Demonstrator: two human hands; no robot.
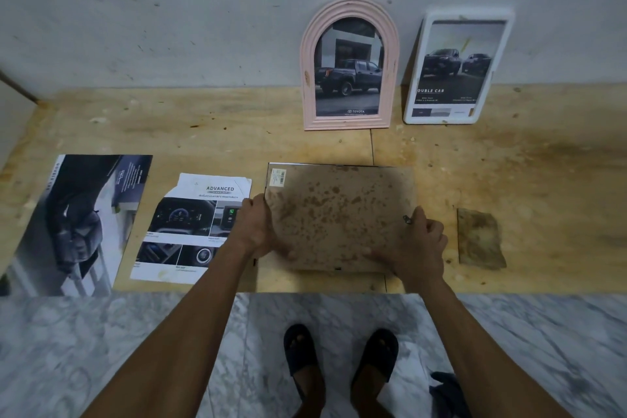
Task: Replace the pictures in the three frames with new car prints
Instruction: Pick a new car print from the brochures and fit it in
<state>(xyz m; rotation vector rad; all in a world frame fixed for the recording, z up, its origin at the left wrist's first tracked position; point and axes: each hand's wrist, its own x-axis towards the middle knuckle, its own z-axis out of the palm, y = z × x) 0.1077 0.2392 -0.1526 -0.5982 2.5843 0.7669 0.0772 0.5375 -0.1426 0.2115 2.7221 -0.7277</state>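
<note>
A third frame lies face down on the wooden table (543,163), its stained brown backing board (339,210) facing up. My left hand (258,227) grips the board's left edge and near corner. My right hand (417,244) presses on its right edge, beside a small metal clip. A pink arched frame (349,64) with a dark pickup print leans upright on the wall. A white rectangular frame (458,68) with a two-truck print leans to its right. A trimmed print of a car interior (193,231) and a larger car print (78,220) lie flat on the left.
A stained brown piece of board or cloth (478,237) lies to the right of the face-down frame. The table's near edge (203,292) runs over a marble floor, where my sandalled feet (339,360) stand. A dark cloth (448,387) lies on the floor.
</note>
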